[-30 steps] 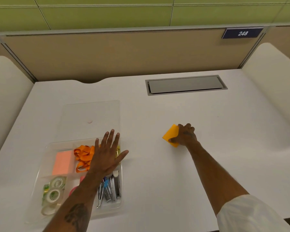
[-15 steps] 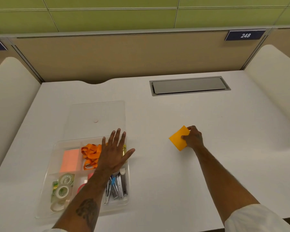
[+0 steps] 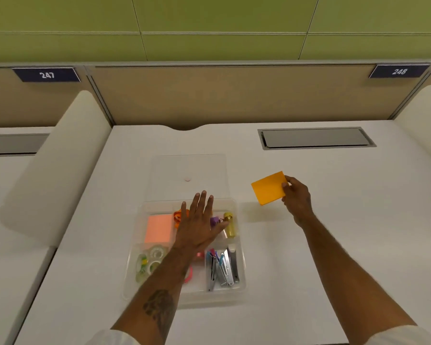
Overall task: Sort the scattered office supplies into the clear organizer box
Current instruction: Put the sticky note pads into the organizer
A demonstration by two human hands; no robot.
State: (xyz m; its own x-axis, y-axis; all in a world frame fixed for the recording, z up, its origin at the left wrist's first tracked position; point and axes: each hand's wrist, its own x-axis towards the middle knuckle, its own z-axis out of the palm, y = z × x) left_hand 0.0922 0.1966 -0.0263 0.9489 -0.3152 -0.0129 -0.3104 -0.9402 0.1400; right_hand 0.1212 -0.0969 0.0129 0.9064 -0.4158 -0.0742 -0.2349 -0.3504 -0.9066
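1. The flat orange sticky-note pad [image 3: 268, 188] is held off the white surface [image 3: 346, 245], to the right of the clear plastic organizer box [image 3: 209, 298].
2. The right hand [image 3: 296, 195] pinches the pad's right edge.
3. The left hand [image 3: 199, 220] lies flat over the box's far compartments, fingers straight and spread, holding nothing.
4. The box's clear lid [image 3: 188, 168] lies just behind it.

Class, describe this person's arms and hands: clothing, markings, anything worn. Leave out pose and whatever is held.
Both forearms are bare. The left sleeve and right sleeve are white and show only at the picture's bottom edge. A dark tattoo marks the left forearm. The left hand and right hand wear no gloves; no ring, watch or bracelet shows.
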